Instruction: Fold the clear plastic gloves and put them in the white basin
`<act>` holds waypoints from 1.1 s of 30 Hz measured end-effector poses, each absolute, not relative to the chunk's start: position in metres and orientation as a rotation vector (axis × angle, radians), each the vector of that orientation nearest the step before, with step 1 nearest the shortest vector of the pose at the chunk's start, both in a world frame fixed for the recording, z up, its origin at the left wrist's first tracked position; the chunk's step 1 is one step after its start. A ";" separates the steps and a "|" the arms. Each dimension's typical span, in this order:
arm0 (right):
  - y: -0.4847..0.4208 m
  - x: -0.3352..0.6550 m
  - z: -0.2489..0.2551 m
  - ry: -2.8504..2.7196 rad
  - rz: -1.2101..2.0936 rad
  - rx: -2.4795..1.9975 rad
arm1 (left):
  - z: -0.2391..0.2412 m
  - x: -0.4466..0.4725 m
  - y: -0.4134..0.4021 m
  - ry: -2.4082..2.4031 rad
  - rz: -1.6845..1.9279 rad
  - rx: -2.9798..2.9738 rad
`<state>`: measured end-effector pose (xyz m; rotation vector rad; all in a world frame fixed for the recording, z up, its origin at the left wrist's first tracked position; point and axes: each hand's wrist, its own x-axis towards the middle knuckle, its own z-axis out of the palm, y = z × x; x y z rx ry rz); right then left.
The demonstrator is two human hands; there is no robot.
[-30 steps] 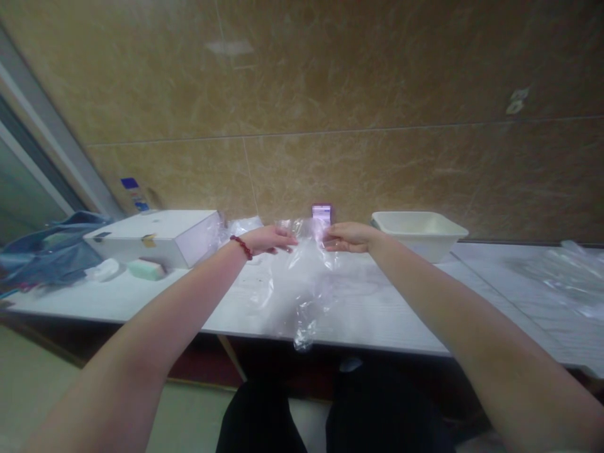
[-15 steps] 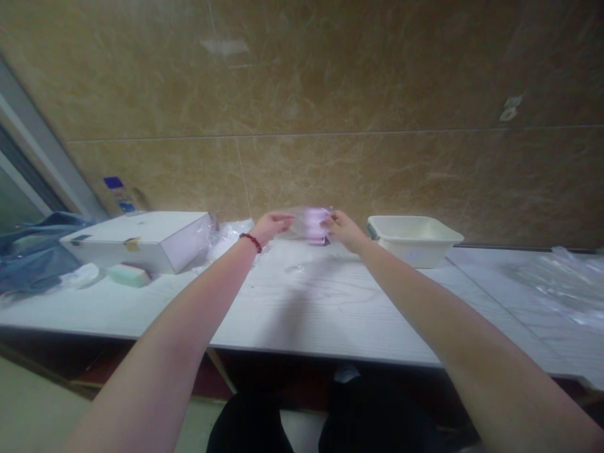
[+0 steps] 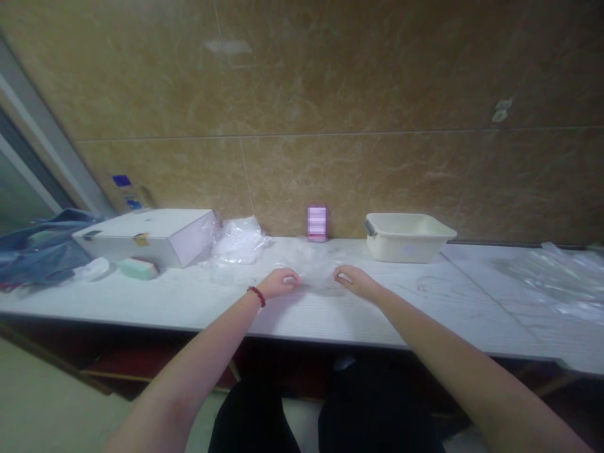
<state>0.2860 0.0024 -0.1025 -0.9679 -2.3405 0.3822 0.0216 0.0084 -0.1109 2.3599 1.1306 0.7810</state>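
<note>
Between my hands a clear plastic bag (image 3: 315,272) is stretched just over the white table. My left hand (image 3: 279,283), with a dark red bead bracelet on its wrist, pinches the bag's left side. The right side is pinched by my right hand (image 3: 356,281). The bag is see-through, so its edges are hard to make out. Behind it a small pink and white upright thing (image 3: 317,224), blurred into blocks, leans against the wall, apart from both hands.
A cream plastic tub (image 3: 410,242) stands right of centre. More clear bags (image 3: 240,239) lie beside a white box (image 3: 151,233) at left, with a pale green sponge-like block (image 3: 138,268) before it. Plastic sheets (image 3: 561,283) spread at far right. The table's front edge (image 3: 325,340) is near me.
Both hands have come down and nearer to me, drawing the clear bag along. The pink and white thing, earlier at my right hand, now stands alone by the wall.
</note>
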 end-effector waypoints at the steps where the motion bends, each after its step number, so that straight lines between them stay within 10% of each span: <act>1: -0.003 0.286 -0.107 -2.378 0.356 -0.973 | -0.116 0.022 0.007 1.123 0.749 2.390; 33: 0.076 0.252 -0.154 -2.550 0.115 -1.568 | -0.139 0.082 0.002 1.622 0.086 2.634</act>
